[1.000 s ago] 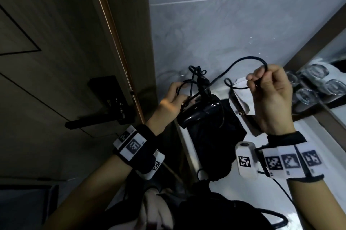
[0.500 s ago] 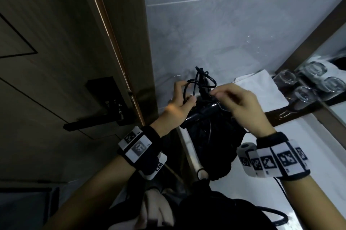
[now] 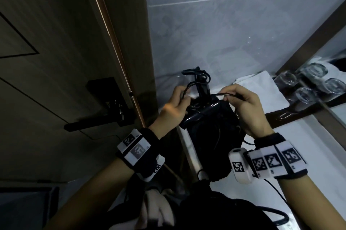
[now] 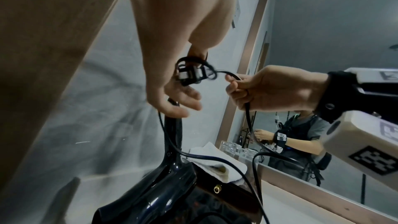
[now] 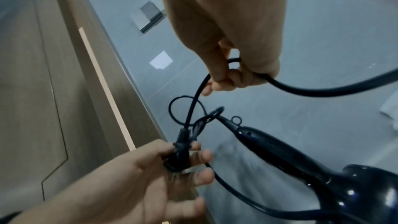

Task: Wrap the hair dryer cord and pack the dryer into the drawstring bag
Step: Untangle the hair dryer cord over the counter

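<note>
The glossy black hair dryer point(image 3: 204, 111) stands over the black drawstring bag point(image 3: 211, 147) at the counter's left end, its handle point(image 5: 280, 151) pointing up. My left hand point(image 3: 176, 106) holds the plug point(image 4: 189, 74) and a few small cord coils beside the top of the handle. My right hand point(image 3: 241, 98) is just right of the handle and pinches the black cord point(image 3: 222, 95) between thumb and curled fingers. From that grip point(image 5: 232, 74) the cord runs to the coils on one side and hangs down in a slack loop point(image 4: 254, 142) on the other.
A folded white towel point(image 3: 262, 89) and several upturned glasses point(image 3: 307, 94) lie behind my right hand, below a framed mirror point(image 4: 323, 57). On the left stands a wooden door with a black handle point(image 3: 104, 109). The white counter point(image 3: 309, 145) stretches to the right; a grey tiled wall is behind.
My right hand came down from up on the right, where it held a wide loop, to the dryer's handle. It has since drawn the cord a little to the right. The left hand stayed put.
</note>
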`<state>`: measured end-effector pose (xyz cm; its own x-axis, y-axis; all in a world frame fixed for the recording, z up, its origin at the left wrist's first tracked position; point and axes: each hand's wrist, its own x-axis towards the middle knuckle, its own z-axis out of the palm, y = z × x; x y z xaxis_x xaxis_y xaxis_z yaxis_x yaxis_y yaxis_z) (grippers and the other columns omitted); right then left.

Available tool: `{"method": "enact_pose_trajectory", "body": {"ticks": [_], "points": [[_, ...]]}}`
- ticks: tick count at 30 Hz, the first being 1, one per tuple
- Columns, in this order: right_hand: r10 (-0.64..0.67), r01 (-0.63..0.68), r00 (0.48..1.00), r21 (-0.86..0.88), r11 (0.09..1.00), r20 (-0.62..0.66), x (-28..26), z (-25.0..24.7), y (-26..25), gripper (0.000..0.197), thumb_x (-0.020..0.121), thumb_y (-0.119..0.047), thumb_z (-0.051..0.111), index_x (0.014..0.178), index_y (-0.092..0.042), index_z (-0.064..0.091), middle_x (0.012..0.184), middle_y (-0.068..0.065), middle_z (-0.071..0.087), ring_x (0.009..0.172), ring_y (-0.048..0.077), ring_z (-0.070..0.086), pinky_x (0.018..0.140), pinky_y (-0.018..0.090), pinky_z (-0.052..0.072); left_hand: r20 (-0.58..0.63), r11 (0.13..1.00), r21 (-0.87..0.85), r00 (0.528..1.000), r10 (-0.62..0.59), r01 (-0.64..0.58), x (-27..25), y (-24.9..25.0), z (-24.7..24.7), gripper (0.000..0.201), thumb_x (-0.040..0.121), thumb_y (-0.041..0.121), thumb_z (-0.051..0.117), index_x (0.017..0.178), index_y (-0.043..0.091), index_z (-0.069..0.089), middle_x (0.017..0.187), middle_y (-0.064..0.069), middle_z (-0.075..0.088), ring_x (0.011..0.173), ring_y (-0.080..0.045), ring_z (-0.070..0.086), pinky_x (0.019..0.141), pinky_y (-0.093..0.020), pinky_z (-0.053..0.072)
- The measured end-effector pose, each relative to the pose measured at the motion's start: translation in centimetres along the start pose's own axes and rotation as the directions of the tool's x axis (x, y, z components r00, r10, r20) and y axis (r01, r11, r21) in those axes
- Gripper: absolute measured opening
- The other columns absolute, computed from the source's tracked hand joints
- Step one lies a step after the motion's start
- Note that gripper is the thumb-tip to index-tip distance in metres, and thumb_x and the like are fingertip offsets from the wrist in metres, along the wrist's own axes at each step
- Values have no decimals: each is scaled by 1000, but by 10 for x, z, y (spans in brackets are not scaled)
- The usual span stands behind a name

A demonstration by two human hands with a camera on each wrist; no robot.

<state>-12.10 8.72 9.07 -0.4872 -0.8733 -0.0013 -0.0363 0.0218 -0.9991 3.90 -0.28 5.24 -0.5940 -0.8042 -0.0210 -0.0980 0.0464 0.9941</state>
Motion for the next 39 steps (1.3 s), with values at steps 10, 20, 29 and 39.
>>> {"method": "enact_pose_trajectory", "body": {"ticks": [10,20,29,39], "points": [[146,-91,973,283,955,-178,12,-38,4,28,93,2,42,87,-19,59,61,-9,55,49,-1,46,45,10,35,19,975,-212,998,-61,64,-4,0,-7,18,98,0,35,113,11,35,85,-21,61,61,-19,65,62,-29,56],[73,-63,997,-228,972,33,-1,-25,17,34,83,-7,67,105,-33,68,107,-4,56,87,8,51,87,26,42,11,928,-360,995,-97,94,-4,15,0,26,103,14,28,98,0,49,67,-11,63,51,-16,55,59,-24,51],[97,-117,939,41,992,330,-1,44,27,34,99,-2,39,128,-12,54,79,35,58,69,30,63,69,33,56,22,977,-64,979,-201,202,-6,31,17,41,101,16,36,64,3,49,39,-5,46,30,-19,40,30,-17,27],[55,-79,957,76,994,284,-5,48,26,20,97,3,33,87,9,48,76,11,36,62,6,39,60,11,36,-10,775,538,916,401,-333,-5,63,-23,14,91,8,56,96,-4,61,87,-16,64,78,-25,62,73,-38,52]]}}
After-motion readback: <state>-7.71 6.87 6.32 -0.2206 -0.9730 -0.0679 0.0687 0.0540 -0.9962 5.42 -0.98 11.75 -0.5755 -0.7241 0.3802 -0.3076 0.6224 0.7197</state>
